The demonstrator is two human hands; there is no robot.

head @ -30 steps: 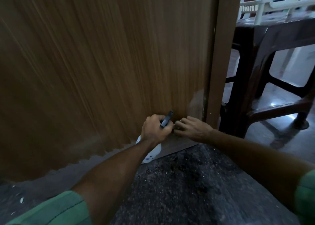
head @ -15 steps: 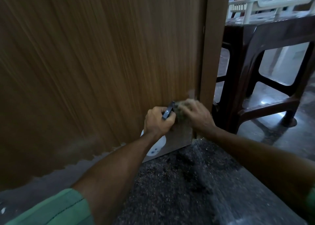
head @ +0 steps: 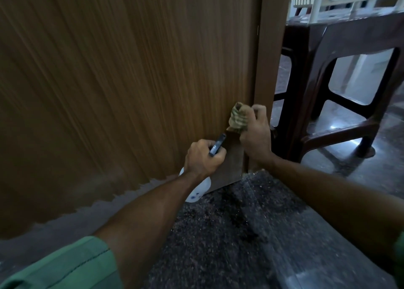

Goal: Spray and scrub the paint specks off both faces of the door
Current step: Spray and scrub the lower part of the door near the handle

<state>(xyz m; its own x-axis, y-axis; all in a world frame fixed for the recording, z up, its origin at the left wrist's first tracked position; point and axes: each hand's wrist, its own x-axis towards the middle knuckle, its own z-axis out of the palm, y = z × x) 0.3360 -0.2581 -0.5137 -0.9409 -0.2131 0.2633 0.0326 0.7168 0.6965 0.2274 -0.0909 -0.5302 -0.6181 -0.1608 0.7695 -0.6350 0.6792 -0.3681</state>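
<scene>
A brown wood-grain door fills the left and middle of the view, its edge to the right. My left hand grips a white spray bottle with a dark nozzle close to the door's lower corner. My right hand holds a crumpled greenish scrub pad pressed against the door face near its edge, just above the nozzle. The bottle's body is mostly hidden behind my left wrist.
A dark brown plastic table stands right of the door, with a white basket on top. Speckled dark stone floor lies below; the door's lower margin shows a grey ragged band.
My right hand has risen with the scrub pad from near the door's bottom edge to higher on the face. The left hand with the bottle has lifted slightly too.
</scene>
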